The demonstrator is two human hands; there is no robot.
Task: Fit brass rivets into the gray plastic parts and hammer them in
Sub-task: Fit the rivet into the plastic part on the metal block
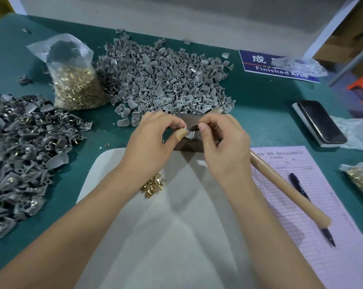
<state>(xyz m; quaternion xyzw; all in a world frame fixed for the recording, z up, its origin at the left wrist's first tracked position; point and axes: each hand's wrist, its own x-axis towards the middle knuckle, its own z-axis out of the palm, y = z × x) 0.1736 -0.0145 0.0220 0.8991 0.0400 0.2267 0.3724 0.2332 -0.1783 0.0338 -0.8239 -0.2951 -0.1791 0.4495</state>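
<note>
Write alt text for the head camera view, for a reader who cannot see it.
Two hands, the left hand and the right hand, hold a small gray plastic part between their fingertips over a dark block on a green table. Heaps of gray parts, a bag of brass rivets and a wooden hammer handle surround them.

Gray plastic parts (166, 80), brass rivets (153, 185), teal table (259, 101), pink form (314, 184).

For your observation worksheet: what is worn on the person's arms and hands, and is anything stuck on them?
Both forearms are bare, with no sleeves, gloves, watch or rings in view. The left hand has a tan plaster wrapped round its thumb tip. The right hand wears nothing.
</note>
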